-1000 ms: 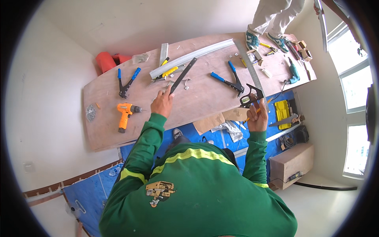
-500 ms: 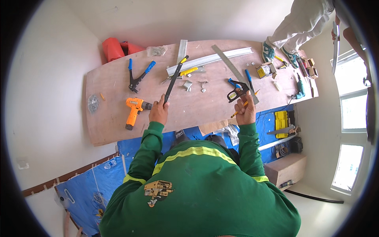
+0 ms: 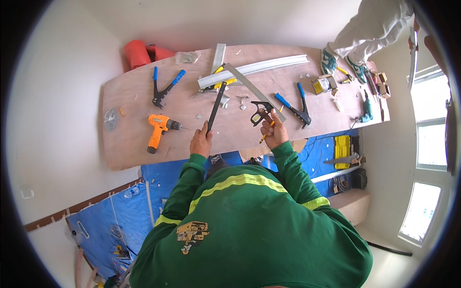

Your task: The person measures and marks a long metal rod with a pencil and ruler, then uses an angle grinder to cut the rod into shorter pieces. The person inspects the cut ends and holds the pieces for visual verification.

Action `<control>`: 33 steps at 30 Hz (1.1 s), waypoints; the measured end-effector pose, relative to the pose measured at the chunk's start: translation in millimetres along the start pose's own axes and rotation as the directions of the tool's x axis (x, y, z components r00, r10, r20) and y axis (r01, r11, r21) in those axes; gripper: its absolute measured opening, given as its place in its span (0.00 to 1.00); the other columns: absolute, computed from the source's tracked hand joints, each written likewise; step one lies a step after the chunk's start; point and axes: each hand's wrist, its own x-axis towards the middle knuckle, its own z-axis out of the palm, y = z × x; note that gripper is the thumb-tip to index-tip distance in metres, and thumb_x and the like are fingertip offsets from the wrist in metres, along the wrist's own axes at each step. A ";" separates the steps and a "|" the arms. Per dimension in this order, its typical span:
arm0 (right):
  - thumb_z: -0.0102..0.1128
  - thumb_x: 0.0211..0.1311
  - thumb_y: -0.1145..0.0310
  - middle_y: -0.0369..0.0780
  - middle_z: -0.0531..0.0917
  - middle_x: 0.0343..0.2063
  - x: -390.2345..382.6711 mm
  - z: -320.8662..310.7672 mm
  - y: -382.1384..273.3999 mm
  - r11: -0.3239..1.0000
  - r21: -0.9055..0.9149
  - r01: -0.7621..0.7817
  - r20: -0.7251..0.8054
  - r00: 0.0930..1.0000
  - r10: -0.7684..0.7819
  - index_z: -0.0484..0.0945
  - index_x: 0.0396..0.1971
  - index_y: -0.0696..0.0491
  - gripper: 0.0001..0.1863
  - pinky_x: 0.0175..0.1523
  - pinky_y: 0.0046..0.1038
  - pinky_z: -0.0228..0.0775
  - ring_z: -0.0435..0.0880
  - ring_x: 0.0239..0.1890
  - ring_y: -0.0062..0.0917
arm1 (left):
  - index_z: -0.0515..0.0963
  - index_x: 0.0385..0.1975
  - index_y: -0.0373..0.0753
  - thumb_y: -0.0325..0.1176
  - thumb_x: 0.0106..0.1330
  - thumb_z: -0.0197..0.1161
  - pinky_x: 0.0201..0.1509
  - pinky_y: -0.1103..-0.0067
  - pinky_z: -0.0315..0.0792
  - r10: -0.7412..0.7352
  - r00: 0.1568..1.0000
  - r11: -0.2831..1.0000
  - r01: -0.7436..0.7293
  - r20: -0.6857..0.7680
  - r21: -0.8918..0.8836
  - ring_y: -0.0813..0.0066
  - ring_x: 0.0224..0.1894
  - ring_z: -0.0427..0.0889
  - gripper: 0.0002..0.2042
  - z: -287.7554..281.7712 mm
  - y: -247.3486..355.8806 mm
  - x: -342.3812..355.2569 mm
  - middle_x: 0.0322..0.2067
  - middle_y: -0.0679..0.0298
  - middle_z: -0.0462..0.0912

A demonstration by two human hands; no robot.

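Observation:
My left hand [image 3: 201, 142] is closed on a long black flat bar [image 3: 215, 110], angled away over the plywood table [image 3: 125, 139]. My right hand [image 3: 274, 132] grips a combination square, its black head [image 3: 258, 110] and steel blade [image 3: 245, 82] reaching up-left toward a white channel profile [image 3: 269, 62], along with a yellow pencil [image 3: 262, 138]. A blue-handled riveter [image 3: 301, 115] lies just right of my right hand; another [image 3: 159, 96] lies at the back left. An orange cordless drill [image 3: 156, 134] rests left of my left hand.
A co-worker's feet [image 3: 329, 62] stand on the table's right end, near boxes [image 3: 324, 86], hand tools and a teal drill [image 3: 366, 108]. A red bundle [image 3: 137, 55] sits behind the left end. Blue sheeting [image 3: 101, 221] covers the floor; a yellow case [image 3: 342, 151] lies below right.
My right hand has moved left, swinging the square's blade from upright-right to slanting up-left, uncovering the riveter. The co-worker's legs appear farther right as my view shifted.

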 end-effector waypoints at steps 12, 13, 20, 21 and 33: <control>0.67 0.82 0.62 0.29 0.75 0.28 -50.3 -70.6 -34.3 0.977 -0.022 0.214 -0.251 0.944 -0.212 0.81 0.51 0.51 0.10 0.24 0.20 0.56 0.64 0.20 0.10 | 0.70 0.80 0.56 0.52 0.85 0.56 0.52 0.51 0.82 0.197 0.960 0.977 -0.209 0.199 0.040 0.41 0.48 0.88 0.27 85.3 39.4 22.2 0.51 0.50 0.83; 0.67 0.82 0.62 0.29 0.77 0.29 -58.1 -71.3 -40.3 0.959 -0.126 0.253 -0.183 0.944 -0.274 0.81 0.51 0.51 0.10 0.25 0.21 0.58 0.66 0.21 0.11 | 0.70 0.80 0.57 0.52 0.85 0.56 0.53 0.51 0.82 0.227 0.951 0.969 -0.242 0.210 0.049 0.41 0.49 0.88 0.27 92.4 38.4 26.5 0.53 0.50 0.83; 0.66 0.78 0.69 0.41 0.85 0.48 -81.0 -68.4 -73.0 0.146 -0.943 0.298 0.236 0.911 -0.339 0.80 0.58 0.53 0.14 0.43 0.34 0.78 0.86 0.40 0.33 | 0.74 0.76 0.53 0.47 0.83 0.59 0.58 0.53 0.81 0.363 0.886 0.923 -0.385 0.289 0.021 0.41 0.55 0.85 0.24 132.9 6.9 56.5 0.56 0.49 0.81; 0.66 0.76 0.70 0.44 0.85 0.50 -75.9 -70.1 -73.4 -0.068 -0.941 0.332 0.337 0.894 -0.295 0.80 0.58 0.53 0.15 0.45 0.39 0.79 0.87 0.42 0.39 | 0.75 0.75 0.52 0.47 0.83 0.60 0.59 0.54 0.81 0.438 0.870 0.883 -0.464 0.227 0.074 0.44 0.55 0.85 0.24 133.9 5.1 56.3 0.55 0.50 0.82; 0.61 0.78 0.68 0.48 0.80 0.51 2.3 -125.6 -10.2 -0.466 -0.879 0.098 0.228 0.946 -0.230 0.79 0.52 0.52 0.09 0.50 0.54 0.81 0.87 0.46 0.54 | 0.78 0.73 0.54 0.35 0.79 0.63 0.67 0.56 0.70 0.443 0.879 0.814 -0.478 0.178 0.330 0.57 0.60 0.76 0.23 129.7 28.5 47.1 0.55 0.64 0.80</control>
